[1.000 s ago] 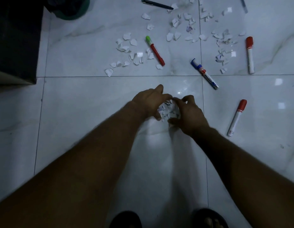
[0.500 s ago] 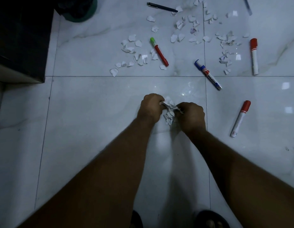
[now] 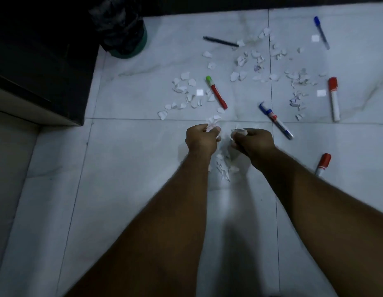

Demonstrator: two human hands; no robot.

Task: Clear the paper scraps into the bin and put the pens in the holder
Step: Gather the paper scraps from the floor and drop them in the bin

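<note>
- The left hand (image 3: 202,139) and the right hand (image 3: 254,144), which closed together on one wad of white paper half a second ago, now stand apart with a gap of floor between them
- The wad has split: the left hand's fingers curl round a small bunch of torn white paper scraps (image 3: 213,123) that stick out above the thumb, and the right hand pinches a second white clump (image 3: 239,132) at its fingertips
- A loose heap of white paper bits (image 3: 223,167) now shows below the gap, between the wrists; it is blurred, so I cannot tell whether the bits lie on the pale marble-patterned floor tiles (image 3: 143,168) or are falling
- The view has tipped up, so the round dark green bin with a black liner (image 3: 127,37) shows in full at the far left, beside a dark cabinet (image 3: 42,61) and well apart from both hands
- Most of the scraps sit where they were, scattered beyond the hands around the red marker with a green cap (image 3: 216,93), the blue-capped marker (image 3: 275,120) and the white marker with a red cap (image 3: 334,99); a slim black pen (image 3: 220,41) lies farther off
- No pen holder is in view
- My reading: the clearing is barely begun, since only two small handfuls are held, nothing has reached the bin, and the dropped bits will likely need another gathering
</note>
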